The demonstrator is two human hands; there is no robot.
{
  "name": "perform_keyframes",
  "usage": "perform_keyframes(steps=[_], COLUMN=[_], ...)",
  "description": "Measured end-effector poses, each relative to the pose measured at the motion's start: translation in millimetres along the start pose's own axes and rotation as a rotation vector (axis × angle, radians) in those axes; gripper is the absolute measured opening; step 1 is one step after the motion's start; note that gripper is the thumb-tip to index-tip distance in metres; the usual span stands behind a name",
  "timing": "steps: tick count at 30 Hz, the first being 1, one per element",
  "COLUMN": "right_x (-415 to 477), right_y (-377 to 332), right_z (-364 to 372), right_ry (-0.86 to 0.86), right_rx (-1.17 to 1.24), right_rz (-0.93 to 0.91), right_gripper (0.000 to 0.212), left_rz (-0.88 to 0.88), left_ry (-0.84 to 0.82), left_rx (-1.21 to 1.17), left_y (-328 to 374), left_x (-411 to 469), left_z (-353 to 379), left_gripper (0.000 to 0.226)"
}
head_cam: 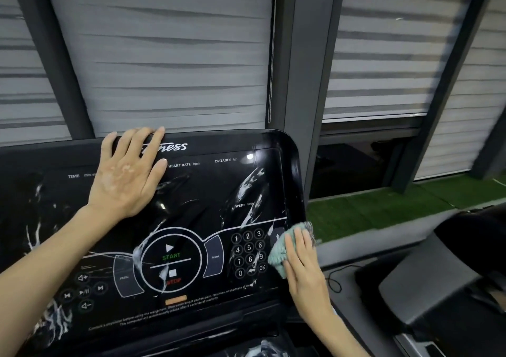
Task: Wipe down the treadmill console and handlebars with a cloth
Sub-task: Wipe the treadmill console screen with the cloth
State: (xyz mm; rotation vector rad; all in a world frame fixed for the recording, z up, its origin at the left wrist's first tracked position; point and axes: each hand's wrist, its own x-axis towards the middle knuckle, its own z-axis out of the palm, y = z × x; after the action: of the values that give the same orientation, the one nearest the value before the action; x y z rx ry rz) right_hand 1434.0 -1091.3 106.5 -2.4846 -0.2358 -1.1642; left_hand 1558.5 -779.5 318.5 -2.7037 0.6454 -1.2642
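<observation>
The console (197, 214) is a glossy black panel, tilted back, with white streaks and smears across its face. It shows a round START/STOP dial in the lower middle, a number keypad just left of the right fingers (297, 244), and labels TIME, HEART RATE, DISTANCE, SPEED. The cloth (279, 252) is pale teal, crumpled, pressed on the console's right edge under the right fingers. The left fingers (142, 140) lie flat over the top rim.

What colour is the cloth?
The cloth is pale green, maybe teal, under the right hand; the head view shows it.
</observation>
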Motion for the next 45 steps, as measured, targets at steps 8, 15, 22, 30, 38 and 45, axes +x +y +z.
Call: perform_keyframes(steps=[8, 15, 22, 30, 38, 45], right_x=[203, 53, -2, 131, 4, 98], right_y=[-14, 0, -2, -8, -6, -15], right_z=[-28, -7, 1, -25, -3, -16], right_ry=[0.122, 0.049, -0.069, 0.001, -0.132, -0.096], right_rx=[0.014, -0.021, 0.017, -0.025, 0.024, -0.048], right_rz=[0.042, 0.010, 0.037, -0.003, 0.023, -0.046], right_gripper=[0.050, 0.049, 0.053, 0.052, 0.052, 0.052], left_rz=[0.010, 0.023, 0.025, 0.018, -0.048, -0.118], left_ry=[0.016, 0.053, 0.057, 0.033, -0.010, -0.045], left_rx=[0.008, 0.000, -0.001, -0.010, -0.052, -0.080], left_y=[0, -1, -1, -1, 9, 30], left_x=[-1, -1, 0, 0, -4, -24], left_z=[0, 2, 4, 2, 0, 8], left_gripper=[0.061, 0.059, 0.061, 0.061, 0.063, 0.067])
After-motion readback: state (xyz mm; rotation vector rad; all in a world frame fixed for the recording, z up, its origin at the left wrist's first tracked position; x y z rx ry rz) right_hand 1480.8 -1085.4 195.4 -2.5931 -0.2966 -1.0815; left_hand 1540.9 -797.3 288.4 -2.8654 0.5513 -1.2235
